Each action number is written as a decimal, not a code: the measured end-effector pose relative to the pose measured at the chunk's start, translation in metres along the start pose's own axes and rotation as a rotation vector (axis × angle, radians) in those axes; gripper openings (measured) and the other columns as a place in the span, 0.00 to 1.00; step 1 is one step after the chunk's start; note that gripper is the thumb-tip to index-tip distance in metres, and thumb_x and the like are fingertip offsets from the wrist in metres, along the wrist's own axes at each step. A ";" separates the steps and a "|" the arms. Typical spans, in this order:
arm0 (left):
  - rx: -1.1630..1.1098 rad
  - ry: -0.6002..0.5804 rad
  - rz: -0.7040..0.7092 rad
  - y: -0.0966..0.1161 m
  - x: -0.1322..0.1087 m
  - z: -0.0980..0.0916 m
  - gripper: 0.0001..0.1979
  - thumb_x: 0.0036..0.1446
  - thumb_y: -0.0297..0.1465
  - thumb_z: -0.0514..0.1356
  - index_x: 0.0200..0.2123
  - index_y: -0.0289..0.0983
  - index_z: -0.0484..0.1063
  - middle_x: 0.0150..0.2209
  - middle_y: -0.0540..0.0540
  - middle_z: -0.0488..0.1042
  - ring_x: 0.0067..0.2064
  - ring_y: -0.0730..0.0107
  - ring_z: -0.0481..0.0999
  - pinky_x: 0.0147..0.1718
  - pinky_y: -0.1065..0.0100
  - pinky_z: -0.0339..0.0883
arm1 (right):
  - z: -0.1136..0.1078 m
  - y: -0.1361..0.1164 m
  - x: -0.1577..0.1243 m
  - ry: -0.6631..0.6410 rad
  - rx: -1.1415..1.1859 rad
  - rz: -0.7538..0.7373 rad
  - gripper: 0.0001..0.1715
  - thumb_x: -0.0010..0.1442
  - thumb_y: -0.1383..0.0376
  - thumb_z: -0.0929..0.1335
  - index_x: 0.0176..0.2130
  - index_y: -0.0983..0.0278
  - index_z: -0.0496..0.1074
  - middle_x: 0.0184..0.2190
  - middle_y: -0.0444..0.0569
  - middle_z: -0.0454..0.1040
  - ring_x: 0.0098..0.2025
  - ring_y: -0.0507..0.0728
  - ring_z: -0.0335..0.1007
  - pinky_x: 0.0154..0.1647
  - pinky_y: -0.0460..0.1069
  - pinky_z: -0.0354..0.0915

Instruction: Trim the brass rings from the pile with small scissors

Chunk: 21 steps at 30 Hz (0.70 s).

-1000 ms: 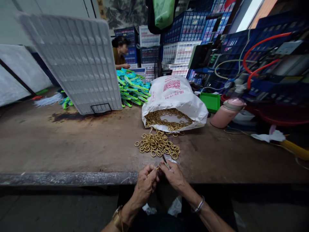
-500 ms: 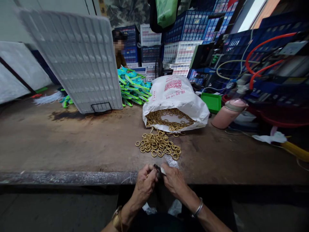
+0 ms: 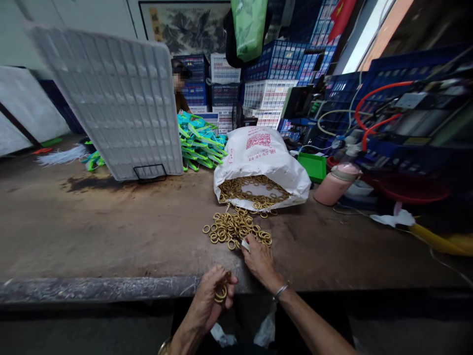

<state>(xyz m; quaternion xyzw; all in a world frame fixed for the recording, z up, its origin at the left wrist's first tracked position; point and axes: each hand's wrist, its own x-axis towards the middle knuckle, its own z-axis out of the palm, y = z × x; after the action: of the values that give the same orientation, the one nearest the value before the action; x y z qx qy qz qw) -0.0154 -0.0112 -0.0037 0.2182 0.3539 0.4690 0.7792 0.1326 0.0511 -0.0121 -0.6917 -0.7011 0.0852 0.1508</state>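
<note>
I see a worn brown wooden workbench (image 3: pixel 92 231) in a crate-lined workshop, with a white moulded plastic tray (image 3: pixel 111 98) propped upright at the left. At the near edge my left hand (image 3: pixel 212 298) is curled round a small stack of brass rings (image 3: pixel 221 293). My right hand (image 3: pixel 260 261) pinches a small pale piece (image 3: pixel 245 244) at the loose heap of brass rings (image 3: pixel 236 228), which lies before the mouth of a white woven sack (image 3: pixel 258 158).

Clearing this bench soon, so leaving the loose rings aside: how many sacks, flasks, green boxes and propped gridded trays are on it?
Sack: 1
Flask: 1
Green box: 1
Propped gridded tray: 1
Total: 4
</note>
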 end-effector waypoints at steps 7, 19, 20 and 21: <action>-0.212 0.041 -0.158 0.005 0.004 -0.008 0.09 0.48 0.33 0.60 0.28 0.33 0.66 0.26 0.48 0.69 0.24 0.78 0.67 0.18 0.78 0.57 | 0.004 0.003 0.005 0.041 0.071 -0.017 0.05 0.52 0.71 0.60 0.30 0.63 0.63 0.27 0.46 0.69 0.28 0.51 0.63 0.27 0.45 0.48; 0.471 0.065 0.271 0.007 0.025 0.010 0.13 0.46 0.34 0.60 0.36 0.36 0.68 0.18 0.55 0.65 0.17 0.80 0.60 0.17 0.77 0.55 | -0.004 0.005 -0.011 -0.304 0.927 0.096 0.05 0.46 0.64 0.61 0.22 0.64 0.59 0.17 0.37 0.58 0.20 0.47 0.52 0.21 0.42 0.50; 0.513 0.029 0.303 0.007 0.025 0.011 0.12 0.47 0.34 0.59 0.35 0.35 0.69 0.20 0.53 0.67 0.20 0.78 0.63 0.20 0.76 0.58 | -0.005 0.004 -0.013 -0.348 0.984 0.123 0.05 0.45 0.64 0.61 0.22 0.64 0.59 0.16 0.37 0.58 0.20 0.46 0.51 0.20 0.42 0.50; 0.545 -0.010 0.328 0.007 0.024 0.013 0.10 0.47 0.33 0.58 0.34 0.35 0.70 0.23 0.51 0.69 0.23 0.76 0.66 0.24 0.75 0.60 | -0.007 0.003 -0.015 -0.386 1.027 0.154 0.05 0.45 0.64 0.62 0.23 0.64 0.59 0.16 0.36 0.57 0.19 0.46 0.50 0.19 0.41 0.48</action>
<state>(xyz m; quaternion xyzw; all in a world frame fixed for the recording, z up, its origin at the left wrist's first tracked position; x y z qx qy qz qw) -0.0023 0.0131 0.0014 0.4756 0.4226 0.4752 0.6078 0.1374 0.0355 -0.0078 -0.5502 -0.5318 0.5523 0.3308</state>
